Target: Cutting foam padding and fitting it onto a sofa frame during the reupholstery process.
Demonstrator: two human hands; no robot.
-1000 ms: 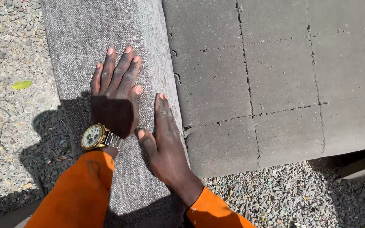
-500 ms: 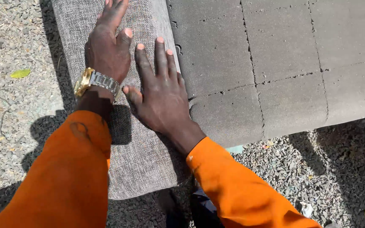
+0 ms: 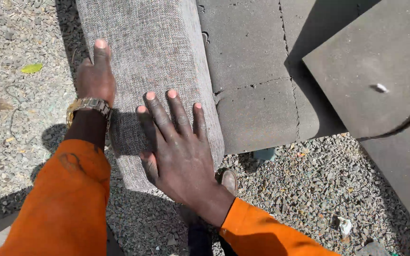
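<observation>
A long piece covered in grey woven fabric [image 3: 153, 57] lies over gravel, running away from me. My left hand [image 3: 95, 76], with a metal wristwatch [image 3: 87, 105], grips its left edge with the fingers curled over the side. My right hand [image 3: 176, 147] presses flat on the fabric near its near end, fingers spread. Both sleeves are orange. Beside the fabric on the right sits a dark grey foam slab [image 3: 257, 71] with cracks and seams.
A second dark grey foam piece [image 3: 380, 85] with a curved cut lies at the right. Gravel ground [image 3: 304, 189] surrounds everything, with a few leaves [image 3: 32, 68] at the left. A shoe tip [image 3: 228, 179] shows below the fabric piece.
My left hand slid from the top of the fabric to its left edge. My right hand moved nearer along the fabric. The view shifted, bringing the second foam piece into sight.
</observation>
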